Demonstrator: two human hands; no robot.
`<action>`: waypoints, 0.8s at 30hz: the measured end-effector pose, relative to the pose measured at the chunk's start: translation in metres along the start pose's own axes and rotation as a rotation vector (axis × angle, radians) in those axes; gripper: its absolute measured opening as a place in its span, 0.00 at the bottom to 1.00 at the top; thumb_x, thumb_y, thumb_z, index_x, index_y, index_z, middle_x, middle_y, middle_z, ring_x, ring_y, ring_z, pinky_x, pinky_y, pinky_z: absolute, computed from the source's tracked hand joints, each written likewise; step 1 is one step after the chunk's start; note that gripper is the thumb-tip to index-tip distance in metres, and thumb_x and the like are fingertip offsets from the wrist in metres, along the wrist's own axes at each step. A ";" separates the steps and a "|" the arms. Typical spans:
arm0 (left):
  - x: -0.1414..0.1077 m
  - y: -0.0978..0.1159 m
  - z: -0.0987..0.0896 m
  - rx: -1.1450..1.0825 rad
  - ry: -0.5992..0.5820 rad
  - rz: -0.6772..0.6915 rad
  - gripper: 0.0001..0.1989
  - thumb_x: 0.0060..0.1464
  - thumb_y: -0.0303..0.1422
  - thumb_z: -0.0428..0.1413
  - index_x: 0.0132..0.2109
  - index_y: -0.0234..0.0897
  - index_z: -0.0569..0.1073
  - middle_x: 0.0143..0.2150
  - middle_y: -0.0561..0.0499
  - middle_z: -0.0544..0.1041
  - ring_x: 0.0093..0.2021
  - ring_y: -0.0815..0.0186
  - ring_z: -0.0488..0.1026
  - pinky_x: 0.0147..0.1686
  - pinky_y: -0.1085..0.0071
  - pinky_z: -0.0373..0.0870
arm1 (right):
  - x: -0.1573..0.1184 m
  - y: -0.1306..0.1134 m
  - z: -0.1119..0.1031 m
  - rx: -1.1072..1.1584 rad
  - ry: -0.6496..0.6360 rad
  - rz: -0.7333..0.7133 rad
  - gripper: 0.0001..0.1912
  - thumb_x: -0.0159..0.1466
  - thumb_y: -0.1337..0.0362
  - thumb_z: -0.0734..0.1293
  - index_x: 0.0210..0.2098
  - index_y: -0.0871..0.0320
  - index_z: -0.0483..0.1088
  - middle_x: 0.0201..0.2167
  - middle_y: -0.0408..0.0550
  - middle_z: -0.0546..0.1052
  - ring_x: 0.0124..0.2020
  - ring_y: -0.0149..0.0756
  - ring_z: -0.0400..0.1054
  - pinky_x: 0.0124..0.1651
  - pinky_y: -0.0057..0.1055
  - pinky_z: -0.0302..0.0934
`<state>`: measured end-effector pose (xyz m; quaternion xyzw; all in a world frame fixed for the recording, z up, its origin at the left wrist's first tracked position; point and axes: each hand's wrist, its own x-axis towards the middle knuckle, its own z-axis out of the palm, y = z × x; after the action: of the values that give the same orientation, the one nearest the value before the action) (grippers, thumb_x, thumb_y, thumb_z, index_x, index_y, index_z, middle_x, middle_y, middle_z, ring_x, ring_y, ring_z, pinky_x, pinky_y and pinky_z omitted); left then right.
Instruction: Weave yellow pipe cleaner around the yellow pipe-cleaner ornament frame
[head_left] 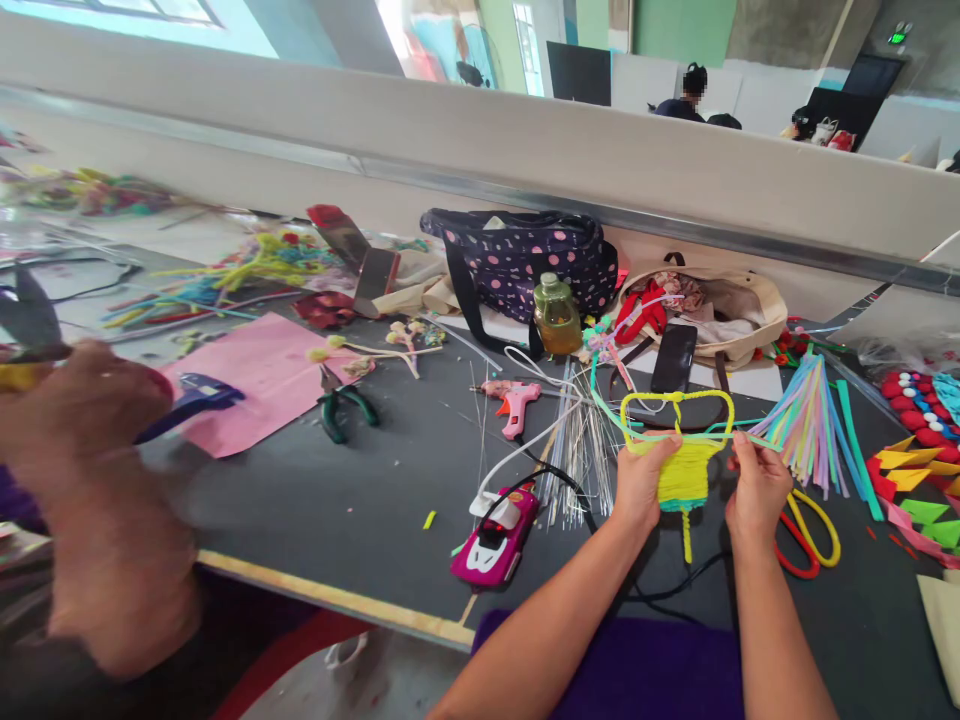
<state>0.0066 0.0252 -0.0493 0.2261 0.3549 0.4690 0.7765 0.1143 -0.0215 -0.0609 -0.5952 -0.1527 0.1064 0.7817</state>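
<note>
Between my hands is a yellow pipe-cleaner craft piece (684,472), a frame wound in rows, with a teal band low down and a yellow stem below. My left hand (639,487) is closed on its left side, thumb on top. A mint-green pipe cleaner (709,436) crosses the front of the piece. Pinched around that strand, my right hand (757,492) is at the right of the piece. Red and yellow scissors (814,535) lie beside my right hand, partly covered by it. A fan of pastel pipe cleaners (808,425) spreads to the right.
A pink glue gun (511,402), a purple toy car (496,537), thin wires (581,450) and green-handled pliers (341,405) lie to the left. Behind are a bottle (557,318), a phone (673,358) and bags (525,260). A co-worker's blurred hand (82,420) is at far left.
</note>
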 end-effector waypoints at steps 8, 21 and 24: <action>-0.001 0.000 0.002 0.013 -0.009 -0.017 0.14 0.31 0.32 0.68 0.29 0.31 0.77 0.24 0.49 0.78 0.26 0.62 0.75 0.30 0.67 0.70 | -0.004 -0.003 0.003 0.000 -0.124 -0.017 0.14 0.50 0.57 0.74 0.31 0.60 0.77 0.26 0.44 0.76 0.23 0.29 0.62 0.26 0.27 0.56; -0.004 -0.007 0.003 0.006 -0.067 0.080 0.12 0.40 0.35 0.65 0.33 0.31 0.78 0.30 0.46 0.79 0.30 0.62 0.75 0.36 0.67 0.70 | -0.034 -0.021 -0.001 -0.358 -0.383 -0.741 0.08 0.61 0.68 0.67 0.38 0.51 0.76 0.33 0.47 0.78 0.35 0.38 0.71 0.41 0.38 0.65; -0.003 -0.009 0.001 0.075 -0.146 0.149 0.10 0.43 0.34 0.62 0.33 0.32 0.78 0.31 0.46 0.78 0.32 0.63 0.74 0.35 0.68 0.69 | -0.040 -0.022 0.000 -0.447 -0.488 -0.937 0.15 0.60 0.71 0.67 0.45 0.50 0.75 0.35 0.47 0.77 0.36 0.37 0.71 0.39 0.36 0.65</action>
<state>0.0111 0.0183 -0.0534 0.3143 0.2968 0.4939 0.7544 0.0765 -0.0418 -0.0444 -0.5733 -0.5948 -0.1520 0.5427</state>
